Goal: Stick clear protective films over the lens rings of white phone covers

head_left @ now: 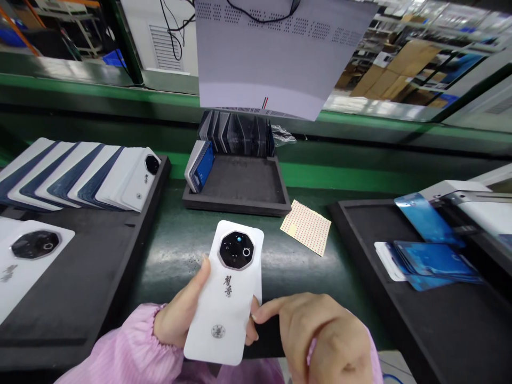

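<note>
My left hand is closed around a white phone back cover, thumb on its left edge and fingertips showing at its right. The cover is tilted towards me, with a dark octagonal camera module at the top, black script in the middle and a round mark near the bottom. A further white layer shows behind its right edge. My right hand is beside that edge, its fingers curled and the index finger reaching to the left hand's fingertips. Its thumb and palm are hidden, so whatever it may hold is not visible.
A left tray holds a row of white covers. The middle tray has dark sheets behind it and upright blue-faced pieces. A dotted sticker sheet lies before the right tray, which bears blue-filmed pieces.
</note>
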